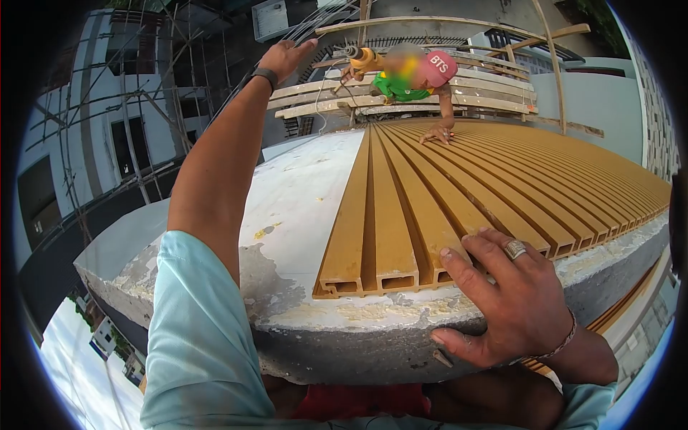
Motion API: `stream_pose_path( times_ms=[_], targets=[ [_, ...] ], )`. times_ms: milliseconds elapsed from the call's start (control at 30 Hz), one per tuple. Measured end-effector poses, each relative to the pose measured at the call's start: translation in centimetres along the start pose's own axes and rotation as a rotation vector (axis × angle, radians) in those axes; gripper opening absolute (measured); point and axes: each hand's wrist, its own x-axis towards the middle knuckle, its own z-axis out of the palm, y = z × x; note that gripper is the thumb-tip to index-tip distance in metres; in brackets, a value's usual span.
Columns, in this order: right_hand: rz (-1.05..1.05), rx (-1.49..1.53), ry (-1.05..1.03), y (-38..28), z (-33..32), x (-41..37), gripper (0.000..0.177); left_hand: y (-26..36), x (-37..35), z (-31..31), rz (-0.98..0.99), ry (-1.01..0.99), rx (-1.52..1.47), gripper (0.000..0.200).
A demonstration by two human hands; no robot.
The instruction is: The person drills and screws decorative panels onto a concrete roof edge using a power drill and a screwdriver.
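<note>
My right hand (pixel 505 297) rests with spread fingers over the near end of brown fluted wall panels (pixel 423 193), its thumb down against the edge of the concrete slab (pixel 344 351). It wears a ring and a bracelet. Stretched out ahead and to the left, my left hand (pixel 288 60) is in the air past the slab's far side, holding nothing, fingers extended. A dark band circles its wrist. Bare white-coated concrete (pixel 294 186) lies left of the panels.
Across the slab, a person in a pink cap (pixel 438 66) holds a yellow power drill (pixel 364 59) and lays one hand (pixel 438 134) on the panels. Wooden scaffold planks (pixel 315 107) stand behind. Poles (pixel 132 122) rise at left. The slab's near edge drops away.
</note>
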Motion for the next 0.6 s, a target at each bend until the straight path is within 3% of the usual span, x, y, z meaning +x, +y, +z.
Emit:
stream_pose_path(
  times_ms=[67, 167, 200, 267, 400, 467, 533, 600],
  targets=[
    [-0.004, 0.008, -0.006, 0.1, 0.1, 0.1, 0.061, 1.1, 0.7, 0.5, 0.022, 0.088, -0.001, 0.093],
    [-0.015, 0.012, -0.002, 0.4, 0.2, 0.1, 0.060, 3.9, 1.4, 0.6, 0.153, 0.112, 0.452, 0.096],
    [-0.015, 0.016, -0.007, 0.4, 0.1, 0.1, 0.060, 4.6, 1.2, 0.7, 0.151, 0.107, 0.451, 0.096],
    [-0.028, 0.018, -0.035, 0.4, 0.0, 0.1, 0.066, 5.8, 0.8, 1.0, 0.351, 0.045, 0.952, 0.099],
    [-0.032, 0.034, -0.036, 0.7, 0.1, 0.0, 0.064, 6.8, 1.0, 3.5, 0.416, -0.108, 1.080, 0.111],
    [-0.028, 0.032, -0.058, 0.7, 0.0, 0.0, 0.062, 5.9, 1.5, 5.4, 0.450, -0.082, 1.104, 0.114],
    [-0.031, 0.039, -0.065, 0.6, -0.1, 0.2, 0.062, 5.5, 1.8, 6.0, 0.306, -0.226, 1.046, 0.116],
    [-0.025, 0.044, -0.077, 0.6, -0.3, 0.3, 0.061, 4.0, 1.6, 6.3, 0.262, -0.217, 1.032, 0.114]
  ],
)
